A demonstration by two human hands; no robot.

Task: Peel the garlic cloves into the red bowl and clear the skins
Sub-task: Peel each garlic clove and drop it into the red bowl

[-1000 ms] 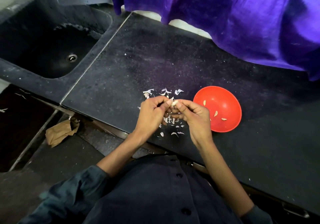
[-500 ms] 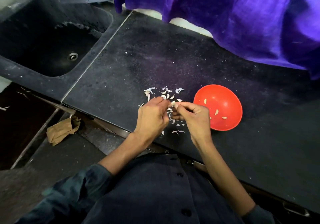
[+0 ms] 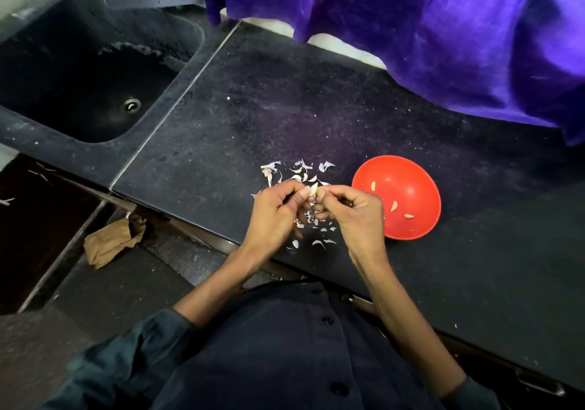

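— Dark stone makes up the counter (image 3: pixel 316 118), and a purple cloth (image 3: pixel 427 29) hangs over its far edge. What are the hands doing?

— Both are close together above the counter. The left hand (image 3: pixel 278 216) and the right hand (image 3: pixel 354 213) both pinch one small garlic clove (image 3: pixel 314 189) with their fingertips.

— Where is the red bowl (image 3: pixel 411 226)?

— It sits on the counter just beside the right hand. A few peeled cloves (image 3: pixel 393 207) lie inside it.

— And the skins (image 3: pixel 300 172)?

— Little white bits are scattered on the counter under the hands and just past them.

— What else is there?

— A dark sink (image 3: pixel 79 70) is on the left. A crumpled brown paper (image 3: pixel 110 241) lies down on the floor below the counter.
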